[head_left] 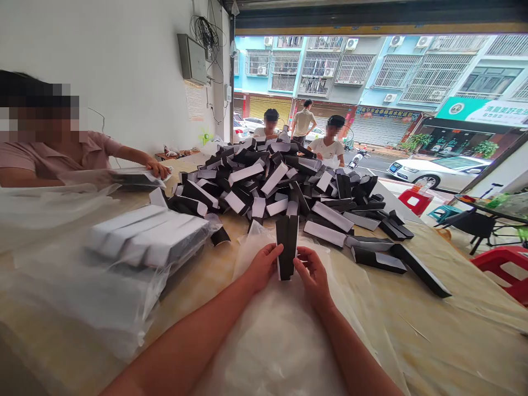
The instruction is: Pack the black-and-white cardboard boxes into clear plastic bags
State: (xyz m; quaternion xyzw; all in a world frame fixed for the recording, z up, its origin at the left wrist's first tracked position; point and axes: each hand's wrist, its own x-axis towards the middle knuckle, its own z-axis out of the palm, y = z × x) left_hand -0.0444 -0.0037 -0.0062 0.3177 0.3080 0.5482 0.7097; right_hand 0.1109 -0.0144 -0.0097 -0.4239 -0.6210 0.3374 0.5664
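Note:
Between my two hands stands a folded cardboard piece [287,245], black on the face toward me with thin white edges. My left hand [266,267] grips its left side, thumb on the black face. On the right side, my right hand [312,273] pinches the edge with thumb and fingers. Beneath both hands lies a translucent plastic bag [264,335], flat on the table. Just beyond the held piece rises a large heap of black and white folded cardboard pieces [274,179].
At the left, a plastic bag holds several white cardboard pieces [144,234]. A person in a pink shirt [99,148] handles a bagged stack there. Two people sit behind the heap, another stands near the street. Loose black pieces [377,258] lie right. Red stools [505,269] stand beyond the table [466,335].

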